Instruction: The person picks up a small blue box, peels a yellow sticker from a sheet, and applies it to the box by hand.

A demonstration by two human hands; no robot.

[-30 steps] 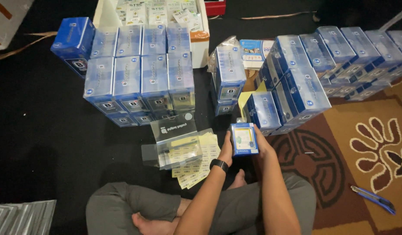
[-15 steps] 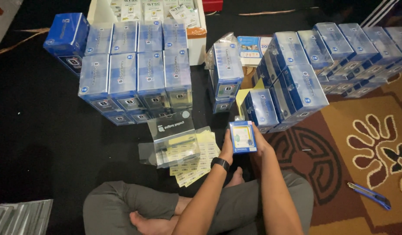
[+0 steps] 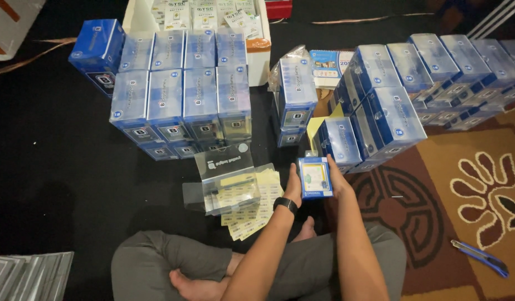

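Note:
I sit cross-legged on the floor. A small blue box [image 3: 315, 177] with a pale window on its top is held between both hands in front of my knees. My left hand [image 3: 293, 185], with a black watch on its wrist, grips the box's left side. My right hand [image 3: 338, 179] grips its right side. Just left of my hands lies a clear plastic sleeve [image 3: 230, 178] on top of yellow label sheets [image 3: 252, 214].
Stacks of blue boxes [image 3: 179, 95] stand to the far left, more blue boxes [image 3: 402, 100] to the right and centre. A white carton [image 3: 260, 56] with packets sits behind. A blue utility knife [image 3: 480, 257] lies on the patterned rug [image 3: 469, 189]. Grey trays [image 3: 29, 276] are at bottom left.
The view has shifted slightly. My hands keep hold of the small blue box in about the same place.

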